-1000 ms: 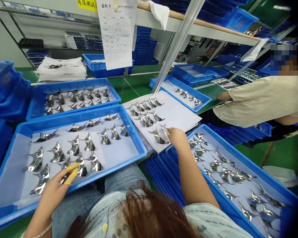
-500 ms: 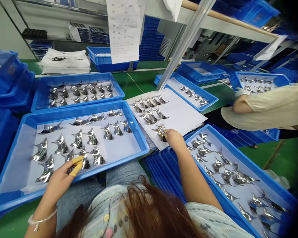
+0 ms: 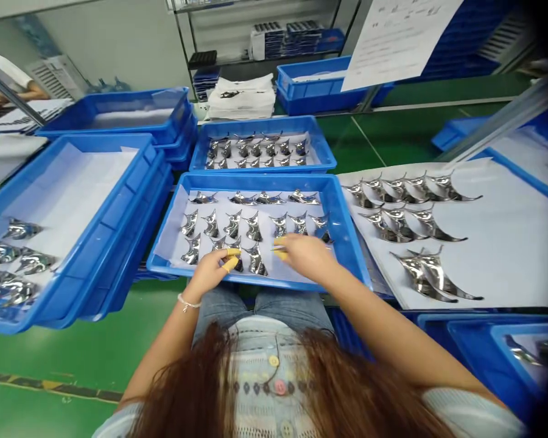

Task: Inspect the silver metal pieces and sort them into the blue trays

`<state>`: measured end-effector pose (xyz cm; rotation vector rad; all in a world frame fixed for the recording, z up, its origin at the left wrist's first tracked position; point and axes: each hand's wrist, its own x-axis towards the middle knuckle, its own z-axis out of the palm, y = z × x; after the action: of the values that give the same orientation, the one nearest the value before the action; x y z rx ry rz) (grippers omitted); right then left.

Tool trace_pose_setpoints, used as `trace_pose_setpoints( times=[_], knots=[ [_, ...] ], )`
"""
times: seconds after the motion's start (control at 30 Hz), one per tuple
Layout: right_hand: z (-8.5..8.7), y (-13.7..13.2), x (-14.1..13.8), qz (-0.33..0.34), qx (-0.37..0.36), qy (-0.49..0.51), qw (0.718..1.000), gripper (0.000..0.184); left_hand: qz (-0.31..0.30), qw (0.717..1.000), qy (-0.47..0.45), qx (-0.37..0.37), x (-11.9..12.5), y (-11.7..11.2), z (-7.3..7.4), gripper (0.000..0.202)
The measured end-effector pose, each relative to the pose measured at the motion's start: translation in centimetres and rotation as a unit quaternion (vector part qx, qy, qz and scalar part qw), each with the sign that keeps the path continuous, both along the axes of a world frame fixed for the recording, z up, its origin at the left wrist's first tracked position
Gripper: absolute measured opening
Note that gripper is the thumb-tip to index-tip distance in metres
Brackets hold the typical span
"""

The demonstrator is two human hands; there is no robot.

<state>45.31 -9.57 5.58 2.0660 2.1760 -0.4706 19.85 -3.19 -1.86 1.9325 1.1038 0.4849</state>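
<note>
My left hand (image 3: 212, 267), with yellow finger covers on the fingertips, pinches a shiny curved metal part (image 3: 236, 246) at the front of a blue tray (image 3: 351, 243). My right hand (image 3: 308, 255) hovers over the right front of that tray, yellow-covered fingertips slightly apart, no part visible between them. Rows of similar pronged, mirror-bright parts lie around both hands on the tray's white liner, including one (image 3: 256, 260) just right of my left fingers. On the white sheet (image 3: 497, 243) to the right, more parts stand in overlapping rows, with two parts (image 3: 427, 274) in the nearest row.
Behind the tray is another blue tray (image 3: 331, 159) of metal parts. Stacked blue trays (image 3: 119, 243) stand at left, the top one holding a few parts. A metal post (image 3: 502, 125) and a hanging paper (image 3: 402, 42) are at upper right. More trays (image 3: 461, 322) sit lower right.
My right hand has let go of a metal part on the white sheet and moved left over the tray. My left hand stays at its part. The view has turned left.
</note>
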Motion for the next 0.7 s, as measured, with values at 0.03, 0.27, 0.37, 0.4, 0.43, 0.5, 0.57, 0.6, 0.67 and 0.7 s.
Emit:
trace_pose_setpoints(
  times=[0.03, 0.27, 0.37, 0.4, 0.43, 0.5, 0.57, 0.6, 0.67, 0.7],
  knots=[
    [-0.6, 1.5, -1.9, 0.032, -0.012, 0.009, 0.999, 0.027, 0.01, 1.0, -0.006, -0.001, 0.0, -0.1, 0.1, 0.037],
    [-4.0, 6.0, -6.0, 0.069, -0.083, 0.006, 0.994, 0.025, 0.067, 0.995, -0.07, -0.022, -0.1, -0.4, 0.3, 0.035],
    [-3.1, 5.5, -4.9, 0.041, -0.052, 0.029, 0.997, 0.022, 0.106, 0.988, -0.103, -0.035, 0.0, -0.1, 0.3, 0.04],
    [-2.4, 5.1, -4.5, 0.027, -0.033, 0.043, 0.998, 0.022, 0.117, 0.986, -0.113, -0.041, 0.0, -0.1, 0.5, 0.043],
    [-1.6, 4.7, -4.1, 0.015, -0.011, 0.058, 0.998, 0.023, 0.123, 0.984, -0.123, -0.048, 0.2, -0.2, 0.8, 0.046],
    [0.0, 3.7, -3.3, -0.003, 0.034, 0.095, 0.995, 0.028, 0.117, 0.981, -0.139, -0.066, 0.7, -0.7, 1.8, 0.049],
    [1.3, 2.5, -2.8, -0.027, 0.104, 0.207, 0.973, 0.027, 0.065, 0.977, -0.173, -0.111, 1.4, -1.9, 3.3, 0.049],
    [1.9, 1.9, -2.7, -0.038, 0.146, 0.294, 0.944, 0.024, 0.028, 0.969, -0.198, -0.143, 1.7, -2.6, 4.2, 0.047],
    [2.7, 0.6, -2.7, -0.055, 0.222, 0.478, 0.848, 0.017, -0.035, 0.942, -0.259, -0.211, 2.2, -4.3, 6.0, 0.042],
    [3.0, -0.1, -2.9, -0.058, 0.245, 0.547, 0.798, 0.018, -0.05, 0.926, -0.289, -0.238, 2.4, -5.1, 6.9, 0.041]
  ],
)
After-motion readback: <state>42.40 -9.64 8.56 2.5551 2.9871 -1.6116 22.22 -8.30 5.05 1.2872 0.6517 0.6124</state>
